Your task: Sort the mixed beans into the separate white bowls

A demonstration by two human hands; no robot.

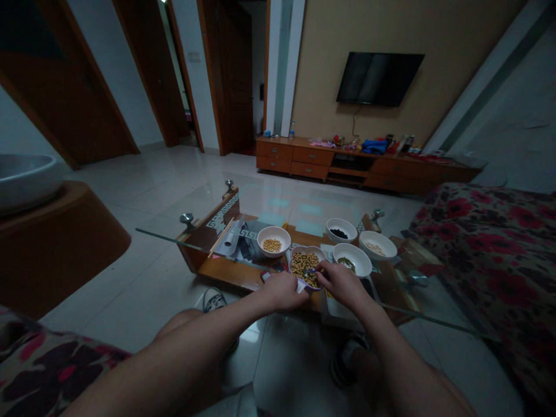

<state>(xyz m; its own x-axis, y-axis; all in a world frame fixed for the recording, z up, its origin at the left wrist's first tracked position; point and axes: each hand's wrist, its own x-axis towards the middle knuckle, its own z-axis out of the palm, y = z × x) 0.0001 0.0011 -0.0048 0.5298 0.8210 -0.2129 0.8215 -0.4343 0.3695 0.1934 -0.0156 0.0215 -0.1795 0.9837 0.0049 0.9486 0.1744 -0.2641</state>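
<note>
A lavender-rimmed bowl (pixel 297 250), with a wavy rim, holds mixed yellow and green beans near the front edge of the glass table. My left hand (pixel 284 291) is closed at its near left side, gripping a pale part that looks like its rim or handle. Over the right of this bowl, my right hand (pixel 341 282) is closed in a pinch with fingertips at the beans; what they hold is too small to make out. A white bowl (pixel 283 248) of yellow beans stands to the left. Just right is another white bowl (pixel 364 267) with some green beans.
Behind on the right stand a white bowl (pixel 332 223) of black beans and one (pixel 386 242) with pale pieces. Chopsticks (pixel 221 237) lie at the left. The glass tabletop (pixel 208 200) has exposed edges. A floral sofa (pixel 490 243) is at the right.
</note>
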